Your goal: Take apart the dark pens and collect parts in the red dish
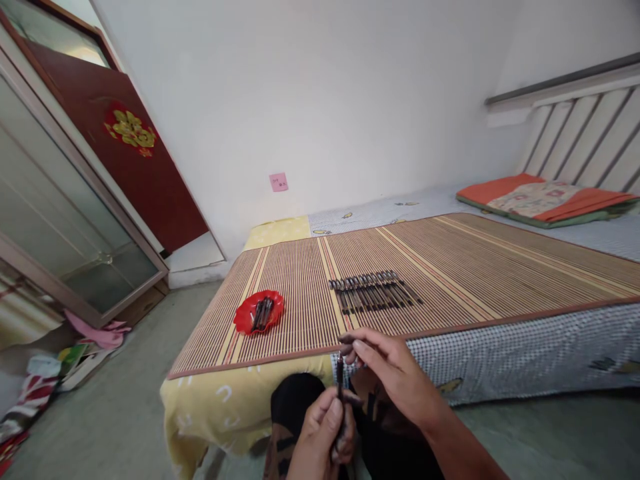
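Observation:
Above my knees, my left hand (327, 427) is closed around a dark pen (340, 377) that points upward. Just over the pen's upper end is my right hand (383, 363), its thumb and fingertips pinched together. What lies between those fingertips, if anything, is too small to make out. Dark smudges show on the fingertips. On the bamboo mat ahead, several dark pens (375, 291) lie side by side in a slanting row. Left of them sits a red scalloped dish (241, 319) with several dark pen-like pieces (263, 313) in it.
The bamboo mat (295, 280) covers much of a bed with a yellow and checked sheet (240, 390). A folded orange quilt (545, 199) lies at the far right by the white headboard (590, 127). Clothes (103, 333) and other items lie on the left.

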The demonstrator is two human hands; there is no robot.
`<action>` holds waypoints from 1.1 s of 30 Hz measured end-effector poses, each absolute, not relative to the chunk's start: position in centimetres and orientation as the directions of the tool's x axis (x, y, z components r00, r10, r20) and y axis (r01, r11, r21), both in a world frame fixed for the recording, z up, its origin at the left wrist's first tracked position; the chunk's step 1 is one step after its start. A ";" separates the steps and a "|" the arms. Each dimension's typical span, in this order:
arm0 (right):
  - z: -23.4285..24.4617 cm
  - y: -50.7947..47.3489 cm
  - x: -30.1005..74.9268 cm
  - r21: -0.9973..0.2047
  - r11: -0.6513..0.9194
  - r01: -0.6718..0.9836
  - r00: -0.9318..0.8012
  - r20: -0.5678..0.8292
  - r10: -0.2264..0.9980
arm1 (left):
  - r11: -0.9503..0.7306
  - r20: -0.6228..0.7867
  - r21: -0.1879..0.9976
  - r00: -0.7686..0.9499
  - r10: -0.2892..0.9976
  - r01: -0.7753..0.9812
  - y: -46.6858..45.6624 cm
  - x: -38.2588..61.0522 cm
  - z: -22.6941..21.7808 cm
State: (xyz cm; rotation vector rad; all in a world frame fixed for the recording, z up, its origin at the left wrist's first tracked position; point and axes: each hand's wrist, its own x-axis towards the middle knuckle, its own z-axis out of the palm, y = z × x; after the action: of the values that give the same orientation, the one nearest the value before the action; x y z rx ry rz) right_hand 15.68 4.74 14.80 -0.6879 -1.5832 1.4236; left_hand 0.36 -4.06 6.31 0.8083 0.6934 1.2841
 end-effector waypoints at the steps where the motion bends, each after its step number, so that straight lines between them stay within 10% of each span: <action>1: 14.8 4.7 15.6 -0.971 0.187 -0.151 -0.471 0.237 0.850 | 0.093 -0.004 0.832 0.162 0.987 -0.547 -4.0 0.4 6.3; 33: 13.9 5.3 15.3 -0.953 0.078 -0.292 -0.442 0.207 0.873 | 0.140 -0.045 0.853 0.197 0.979 -0.503 -4.1 0.8 6.1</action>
State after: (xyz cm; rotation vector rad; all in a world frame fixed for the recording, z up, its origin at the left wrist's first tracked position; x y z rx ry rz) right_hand 15.27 5.30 13.92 -0.6261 -1.4009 1.5476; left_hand 0.82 -4.15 6.07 0.8215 0.7292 1.2201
